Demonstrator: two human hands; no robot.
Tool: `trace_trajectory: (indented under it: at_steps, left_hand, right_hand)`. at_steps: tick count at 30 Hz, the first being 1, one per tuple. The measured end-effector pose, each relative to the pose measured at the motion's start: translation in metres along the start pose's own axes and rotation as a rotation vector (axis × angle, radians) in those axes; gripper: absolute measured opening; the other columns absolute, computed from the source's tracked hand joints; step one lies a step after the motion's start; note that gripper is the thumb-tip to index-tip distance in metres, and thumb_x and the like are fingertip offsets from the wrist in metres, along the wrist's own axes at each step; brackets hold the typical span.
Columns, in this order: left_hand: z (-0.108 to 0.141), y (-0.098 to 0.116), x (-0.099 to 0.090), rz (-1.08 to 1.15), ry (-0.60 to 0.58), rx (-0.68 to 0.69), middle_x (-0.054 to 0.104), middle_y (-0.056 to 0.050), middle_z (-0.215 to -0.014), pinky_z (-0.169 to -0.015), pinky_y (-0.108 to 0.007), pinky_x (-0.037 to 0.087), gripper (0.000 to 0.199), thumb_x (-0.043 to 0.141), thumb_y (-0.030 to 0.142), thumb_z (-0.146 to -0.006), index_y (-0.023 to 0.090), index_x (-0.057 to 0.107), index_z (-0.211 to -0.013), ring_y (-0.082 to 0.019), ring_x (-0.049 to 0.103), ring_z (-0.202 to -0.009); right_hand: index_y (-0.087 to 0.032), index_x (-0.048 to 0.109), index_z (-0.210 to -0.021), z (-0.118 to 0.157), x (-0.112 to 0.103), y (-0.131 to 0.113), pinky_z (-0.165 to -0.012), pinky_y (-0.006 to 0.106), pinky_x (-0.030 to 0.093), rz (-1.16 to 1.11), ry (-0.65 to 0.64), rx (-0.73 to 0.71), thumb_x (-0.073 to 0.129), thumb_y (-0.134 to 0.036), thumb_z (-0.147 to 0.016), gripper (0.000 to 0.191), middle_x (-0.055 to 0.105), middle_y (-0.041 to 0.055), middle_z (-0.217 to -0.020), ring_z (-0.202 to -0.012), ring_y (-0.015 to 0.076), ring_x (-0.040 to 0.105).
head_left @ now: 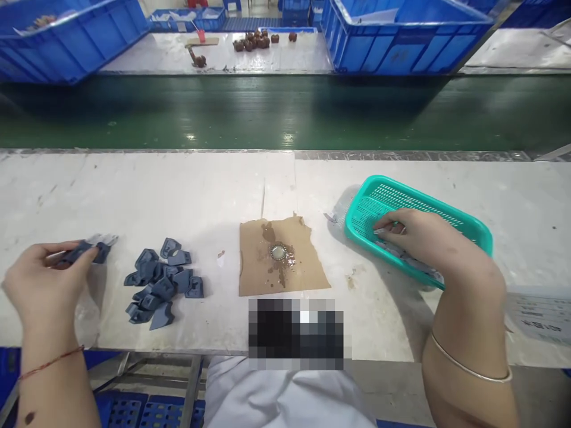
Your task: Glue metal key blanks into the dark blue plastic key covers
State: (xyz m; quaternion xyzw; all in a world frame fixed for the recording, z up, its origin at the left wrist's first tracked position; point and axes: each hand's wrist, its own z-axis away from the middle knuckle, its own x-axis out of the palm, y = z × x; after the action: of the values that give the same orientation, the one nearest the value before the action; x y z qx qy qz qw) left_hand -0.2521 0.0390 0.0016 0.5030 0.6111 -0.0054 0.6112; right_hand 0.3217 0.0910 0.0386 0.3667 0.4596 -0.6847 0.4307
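Note:
On the left of the table my left hand [53, 273] is closed around dark blue-grey plastic pieces [103, 252], with something pale and clear at their edge. A loose pile of similar blue-grey plastic parts [163, 285] lies just to its right. My right hand [414, 235] reaches into a green perforated basket [484, 238], its thumb and fingers pinched near small pale grey pieces [414, 261] at the bottom. What the fingertips hold is too small to name. Between the hands, a stained cardboard piece [254, 282] carries a small round bottle cap [279, 252] with wet spots around it.
Beyond the white table [178, 190] runs a green conveyor belt [250, 113]. Large blue crates [410, 47] stand past it on both sides, with brown figurines [252, 41] between them. A printed sheet [542, 315] lies at the right edge.

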Motion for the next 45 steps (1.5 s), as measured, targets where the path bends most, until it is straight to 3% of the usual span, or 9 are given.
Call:
trace_trajectory:
  at_steps: [5, 11, 17, 23, 28, 33, 40, 43, 45]
  left_hand:
    - [0.008, -0.001, 0.004, -0.017, -0.069, 0.022, 0.08, -0.004, -0.105, -0.085, -0.036, 0.056, 0.021, 0.082, 0.021, -0.066, 0.018, 0.078, -0.086, -0.021, 0.066, -0.085]
    - [0.018, -0.007, 0.004, 0.058, -0.154, 0.156, 0.081, -0.007, -0.113, -0.095, -0.043, 0.059, 0.025, 0.07, 0.032, -0.077, 0.018, 0.076, -0.096, -0.026, 0.072, -0.1]
    - [0.055, 0.016, -0.004, 0.058, -0.137, 0.381, 0.072, -0.014, -0.134, -0.114, -0.048, 0.047, 0.03, 0.061, 0.038, -0.09, 0.017, 0.071, -0.109, -0.03, 0.062, -0.13]
    - [0.084, 0.055, 0.005, -0.025, -0.411, 0.47, 0.075, -0.01, -0.121, -0.099, -0.045, 0.053, 0.036, 0.058, 0.05, -0.094, 0.025, 0.072, -0.116, -0.031, 0.067, -0.11]
    - [0.073, 0.07, 0.022, -0.226, -0.523, 0.525, 0.077, -0.016, -0.113, -0.098, -0.055, 0.045, 0.032, 0.06, 0.048, -0.093, 0.023, 0.075, -0.107, -0.042, 0.06, -0.108]
    - [0.068, 0.074, 0.024, -0.208, -0.55, 0.533, 0.071, -0.01, -0.079, -0.076, -0.042, 0.048, 0.016, 0.071, 0.044, -0.088, 0.029, 0.075, -0.09, -0.041, 0.061, -0.102]
    - [0.082, 0.089, 0.015, -0.102, -0.461, 0.566, 0.071, -0.004, -0.082, -0.066, -0.037, 0.048, 0.028, 0.073, 0.048, -0.087, 0.027, 0.075, -0.105, -0.029, 0.066, -0.077]
    - [0.107, 0.106, 0.004, 0.164, -0.399, 0.394, 0.075, 0.0, -0.08, -0.07, -0.037, 0.058, 0.033, 0.077, 0.054, -0.083, 0.03, 0.077, -0.106, -0.024, 0.071, -0.072]
    - [0.129, 0.115, 0.001, 0.409, -0.518, 0.176, 0.078, -0.001, -0.078, -0.061, -0.034, 0.061, 0.033, 0.083, 0.052, -0.078, 0.029, 0.08, -0.101, -0.023, 0.074, -0.067]
  right_hand:
    - [-0.022, 0.074, -0.089, -0.007, 0.002, 0.0, -0.06, 0.038, 0.047, -0.069, 0.002, 0.133, 0.068, -0.028, -0.087, 0.009, 0.076, 0.0078, -0.083, -0.062, 0.0216, 0.064]
    - [-0.027, 0.077, -0.098, -0.004, 0.005, -0.004, -0.066, 0.039, 0.051, -0.359, 0.201, -0.027, 0.071, -0.048, -0.08, 0.028, 0.078, 0.008, -0.091, -0.079, 0.0259, 0.07]
    - [-0.028, 0.083, -0.088, 0.011, 0.016, -0.034, -0.064, 0.037, 0.051, -0.728, 0.486, -0.14, 0.081, -0.038, -0.072, 0.019, 0.077, 0.0055, -0.081, -0.075, 0.0234, 0.07]
    - [-0.027, 0.082, -0.082, 0.022, 0.033, -0.058, -0.056, 0.028, 0.052, -1.08, 0.202, -0.377, 0.085, -0.032, -0.077, 0.008, 0.073, 0.0009, -0.073, -0.059, 0.0128, 0.062]
    - [-0.023, 0.082, -0.084, 0.024, 0.052, -0.077, -0.06, 0.028, 0.057, -1.16, -0.124, -0.349, 0.085, -0.039, -0.08, 0.017, 0.074, 0.0033, -0.071, -0.059, 0.0139, 0.066]
    - [-0.019, 0.08, -0.083, 0.019, 0.066, -0.086, -0.059, 0.026, 0.056, -1.23, -0.277, -0.301, 0.087, -0.044, -0.077, 0.026, 0.074, 0.004, -0.072, -0.058, 0.0118, 0.064]
    - [-0.018, 0.072, -0.082, 0.02, 0.083, -0.092, -0.056, 0.025, 0.045, -1.133, -0.222, -0.349, 0.079, -0.042, -0.085, 0.024, 0.068, 0.0012, -0.069, -0.061, 0.0118, 0.058]
    - [-0.019, 0.069, -0.086, 0.021, 0.091, -0.097, -0.062, 0.028, 0.046, -0.935, -0.153, -0.463, 0.069, -0.037, -0.093, 0.019, 0.07, 0.0024, -0.074, -0.067, 0.0148, 0.061]
    - [-0.02, 0.068, -0.089, 0.022, 0.094, -0.099, -0.063, 0.029, 0.046, -0.764, -0.123, -0.55, 0.063, -0.032, -0.096, 0.015, 0.07, 0.0023, -0.076, -0.066, 0.0152, 0.061]
